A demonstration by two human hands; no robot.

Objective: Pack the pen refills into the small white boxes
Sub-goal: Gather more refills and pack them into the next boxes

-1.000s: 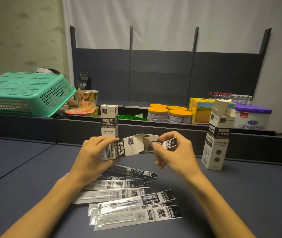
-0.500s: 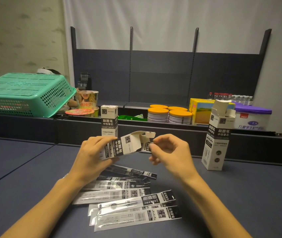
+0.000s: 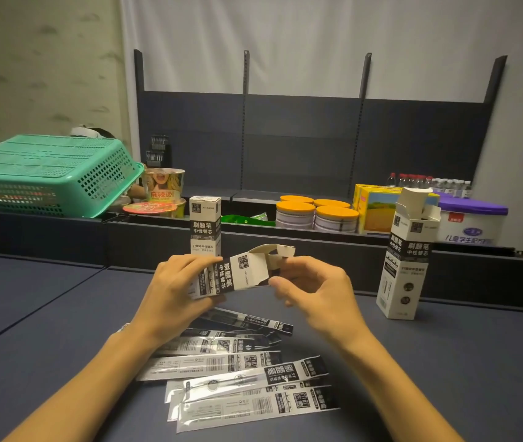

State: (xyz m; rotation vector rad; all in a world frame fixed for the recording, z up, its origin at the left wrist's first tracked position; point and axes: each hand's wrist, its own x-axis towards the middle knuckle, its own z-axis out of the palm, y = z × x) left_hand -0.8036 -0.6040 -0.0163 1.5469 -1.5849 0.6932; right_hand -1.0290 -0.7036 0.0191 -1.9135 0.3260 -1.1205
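My left hand (image 3: 174, 291) grips a small white box (image 3: 238, 275) held sideways above the table, its open flaps facing right. My right hand (image 3: 314, 288) is at that open mouth, thumb and forefinger pinching the dark tip of a pen refill (image 3: 273, 277) that is almost entirely inside. Several packaged refills (image 3: 241, 378) lie fanned on the table below my hands. A closed box (image 3: 205, 224) stands upright behind my left hand. At the right stands another upright box (image 3: 407, 260) with its top flaps open.
The dark blue table (image 3: 445, 362) ends at a low black ledge. Behind it are a green basket (image 3: 46, 173), noodle cups (image 3: 163, 189), orange-lidded cans (image 3: 314, 215), a yellow carton (image 3: 378, 208) and a purple-lidded tub (image 3: 470, 224).
My right hand has pushed the refill leftward into the box; a second ago its printed end stuck out, now only the tip shows. My left hand kept the box steady.
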